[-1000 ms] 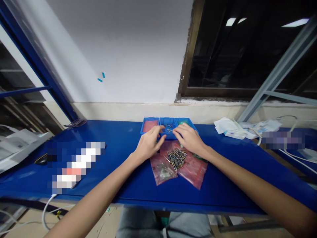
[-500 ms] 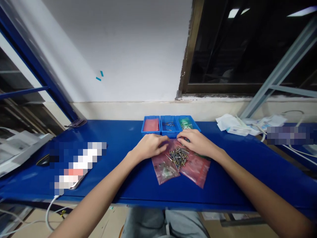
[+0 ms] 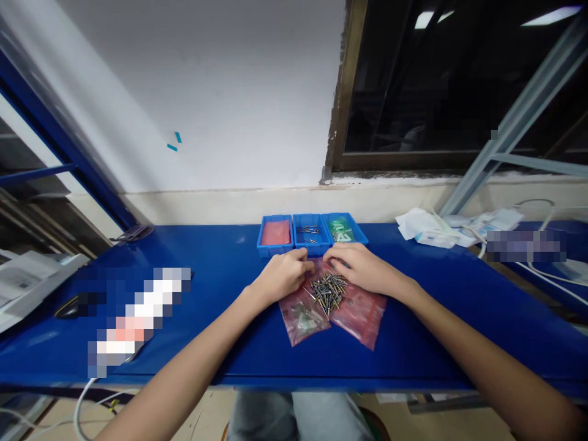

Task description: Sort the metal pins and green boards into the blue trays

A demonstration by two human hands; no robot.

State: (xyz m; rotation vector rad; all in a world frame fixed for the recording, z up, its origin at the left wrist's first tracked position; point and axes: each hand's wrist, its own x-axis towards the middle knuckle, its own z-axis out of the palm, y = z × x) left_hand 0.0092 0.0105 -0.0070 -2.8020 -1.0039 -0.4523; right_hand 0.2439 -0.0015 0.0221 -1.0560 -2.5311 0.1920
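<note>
A pile of small metal pins or screws [image 3: 327, 292] lies on pink plastic bags on the blue table. The left bag [image 3: 303, 321] has small pale and green pieces showing through it; the right bag [image 3: 361, 315] looks nearly flat. My left hand [image 3: 283, 274] is at the upper left of the pile, fingers curled together over the bag's edge. My right hand [image 3: 362, 264] arches over the upper right side with bent fingers. What either hand's fingertips hold, if anything, is too small or hidden to tell.
Behind the hands stand three joined blue bins: one with pink bags [image 3: 276, 233], one with a few metal pins [image 3: 310, 239], one with green-and-white packets [image 3: 340, 228]. A mouse [image 3: 68, 307] is left; white packaging [image 3: 427, 228] and cables lie right.
The whole view has shifted slightly. My left hand's fingers have drawn closer together near the upper edge of the bags. The right hand stays near the bags, and its fingers have moved a little.
</note>
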